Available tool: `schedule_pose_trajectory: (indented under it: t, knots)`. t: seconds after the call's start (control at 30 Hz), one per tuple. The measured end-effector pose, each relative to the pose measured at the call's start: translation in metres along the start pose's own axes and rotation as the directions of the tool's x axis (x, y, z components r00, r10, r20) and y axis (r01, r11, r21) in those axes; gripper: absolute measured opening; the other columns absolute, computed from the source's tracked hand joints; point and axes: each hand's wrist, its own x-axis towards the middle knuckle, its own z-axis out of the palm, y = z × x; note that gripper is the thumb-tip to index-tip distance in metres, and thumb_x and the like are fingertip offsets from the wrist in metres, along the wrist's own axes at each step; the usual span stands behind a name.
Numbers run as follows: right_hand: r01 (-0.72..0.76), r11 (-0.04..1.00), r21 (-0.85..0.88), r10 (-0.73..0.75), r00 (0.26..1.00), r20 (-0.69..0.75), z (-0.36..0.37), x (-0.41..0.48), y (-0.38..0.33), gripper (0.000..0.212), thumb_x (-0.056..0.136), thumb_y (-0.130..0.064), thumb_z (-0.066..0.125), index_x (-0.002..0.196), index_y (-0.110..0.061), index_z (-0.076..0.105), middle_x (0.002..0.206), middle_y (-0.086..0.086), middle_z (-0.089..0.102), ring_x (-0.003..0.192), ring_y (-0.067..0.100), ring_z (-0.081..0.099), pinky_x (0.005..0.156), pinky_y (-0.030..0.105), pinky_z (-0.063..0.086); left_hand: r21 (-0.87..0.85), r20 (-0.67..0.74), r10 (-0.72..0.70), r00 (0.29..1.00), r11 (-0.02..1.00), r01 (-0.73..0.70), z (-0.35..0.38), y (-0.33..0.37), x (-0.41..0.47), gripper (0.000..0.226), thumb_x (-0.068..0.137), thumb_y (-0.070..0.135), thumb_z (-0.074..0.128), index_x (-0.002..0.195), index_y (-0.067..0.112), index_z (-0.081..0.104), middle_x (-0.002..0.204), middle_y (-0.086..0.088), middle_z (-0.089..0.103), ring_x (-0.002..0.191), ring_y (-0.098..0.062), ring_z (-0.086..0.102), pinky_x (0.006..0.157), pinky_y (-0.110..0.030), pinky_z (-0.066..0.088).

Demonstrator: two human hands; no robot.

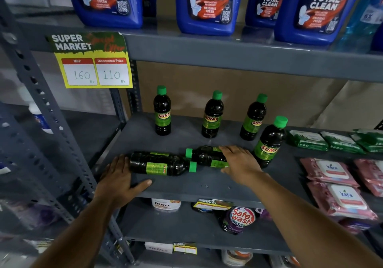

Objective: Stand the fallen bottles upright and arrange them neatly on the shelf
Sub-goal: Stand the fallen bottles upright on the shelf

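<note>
Several dark bottles with green caps and green "Sunny" labels stand upright on the grey shelf (207,187); the nearest upright bottle (269,143) is at the right. A fallen bottle (161,165) lies along the front of the shelf with its cap to the right. A second fallen bottle (153,154) lies close behind it. A third fallen bottle (204,156) lies with its cap to the left. My left hand (118,177) cups the base of the front fallen bottle, fingers spread, thumb on the shelf. My right hand (238,162) wraps the body of the third fallen bottle.
Green wipe packs (306,141) and pink wipe packs (329,170) fill the shelf's right side. Big blue cleaner jugs (207,4) stand on the shelf above, where a yellow price card (93,66) hangs. A perforated upright post (41,101) stands at the left. Pouches lie on the shelf below.
</note>
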Motion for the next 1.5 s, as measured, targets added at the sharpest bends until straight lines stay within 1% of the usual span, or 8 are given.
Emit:
schedule_pose_trajectory:
  t: [0.2, 0.5, 0.83, 0.93, 1.07, 1.2, 1.33, 1.5]
  knots:
    - [-0.130, 0.935, 0.330, 0.182, 0.974, -0.133, 0.010, 0.007, -0.005, 0.074, 0.087, -0.034, 0.069, 0.149, -0.014, 0.032, 0.142, 0.013, 0.047, 0.129, 0.032, 0.046, 0.108, 0.044, 0.036, 0.038, 0.025, -0.017, 1.000, 0.999, 0.016, -0.004, 0.004, 0.000, 0.132, 0.057, 0.098, 0.006, 0.153, 0.009, -0.001, 0.163, -0.011, 0.002, 0.150, -0.024, -0.003, 0.122, -0.043, 0.005]
    - [-0.109, 0.478, 0.872, 0.401, 0.910, -0.106, 0.027, 0.015, -0.033, 0.069, 0.091, -0.024, 0.066, 0.145, -0.010, 0.027, 0.126, 0.002, 0.049, 0.115, 0.018, 0.050, 0.089, 0.026, 0.037, 0.050, 0.029, -0.018, 0.999, 0.999, 0.017, -0.006, 0.006, -0.002, 0.131, 0.059, 0.097, 0.007, 0.153, 0.006, 0.000, 0.163, -0.012, 0.001, 0.150, -0.024, -0.005, 0.121, -0.041, 0.003]
    - [-0.204, 0.583, 0.787, 0.570, 0.792, -0.217, 0.027, 0.030, -0.034, 0.092, 0.059, -0.042, 0.089, 0.132, -0.011, 0.043, 0.125, 0.006, 0.049, 0.120, 0.020, 0.045, 0.094, 0.031, 0.042, 0.024, 0.039, -0.017, 0.999, 1.000, 0.016, -0.006, 0.005, -0.001, 0.126, 0.064, 0.095, 0.014, 0.153, 0.009, -0.006, 0.164, -0.009, -0.005, 0.149, -0.022, -0.009, 0.121, -0.041, 0.000]
    - [-0.210, 0.490, 0.846, 0.538, 0.837, -0.104, 0.024, 0.034, -0.030, 0.073, 0.065, -0.024, 0.080, 0.128, -0.013, 0.044, 0.112, 0.005, 0.061, 0.105, 0.024, 0.061, 0.074, 0.024, 0.046, 0.036, 0.048, -0.019, 0.999, 0.999, 0.018, -0.006, 0.005, -0.002, 0.126, 0.064, 0.095, 0.015, 0.153, 0.008, -0.007, 0.164, -0.009, -0.006, 0.149, -0.022, -0.009, 0.121, -0.041, -0.001]
    - [-0.187, 0.506, 0.842, 0.565, 0.809, -0.160, 0.020, 0.038, -0.028, 0.086, 0.054, -0.047, 0.086, 0.124, -0.019, 0.045, 0.113, -0.003, 0.057, 0.105, 0.014, 0.057, 0.085, 0.032, 0.049, 0.024, 0.026, -0.003, 1.000, 1.000, 0.002, -0.005, 0.003, -0.001, 0.126, 0.065, 0.096, 0.016, 0.153, 0.008, -0.003, 0.164, -0.010, -0.002, 0.149, -0.022, -0.006, 0.120, -0.040, 0.000]
    - [-0.236, 0.445, 0.864, 0.527, 0.849, -0.040, 0.018, 0.043, -0.030, 0.083, 0.064, -0.026, 0.086, 0.131, -0.014, 0.038, 0.108, -0.003, 0.058, 0.105, 0.020, 0.061, 0.079, 0.029, 0.046, 0.017, 0.025, -0.003, 1.000, 1.000, 0.003, -0.003, 0.002, -0.001, 0.126, 0.064, 0.096, 0.017, 0.153, 0.009, -0.002, 0.164, -0.010, -0.001, 0.149, -0.023, -0.006, 0.120, -0.040, 0.000]
    - [-0.239, 0.482, 0.843, 0.565, 0.820, -0.090, 0.024, 0.046, -0.030, 0.088, 0.048, -0.051, 0.088, 0.118, -0.019, 0.046, 0.112, 0.001, 0.060, 0.104, 0.017, 0.062, 0.083, 0.033, 0.055, 0.013, 0.021, -0.002, 1.000, 1.000, 0.002, -0.005, 0.003, -0.001, 0.127, 0.064, 0.096, 0.016, 0.153, 0.009, -0.002, 0.164, -0.010, -0.001, 0.150, -0.023, -0.005, 0.120, -0.040, 0.001]
    - [-0.208, 0.439, 0.874, 0.519, 0.853, -0.057, 0.024, 0.045, -0.028, 0.084, 0.063, -0.022, 0.088, 0.130, -0.012, 0.039, 0.115, 0.002, 0.059, 0.107, 0.021, 0.062, 0.076, 0.023, 0.047, -0.001, 0.008, 0.002, 1.000, 1.000, -0.002, -0.005, 0.004, -0.003, 0.126, 0.064, 0.096, 0.017, 0.153, 0.009, 0.000, 0.164, -0.010, 0.001, 0.150, -0.023, -0.003, 0.120, -0.040, 0.002]
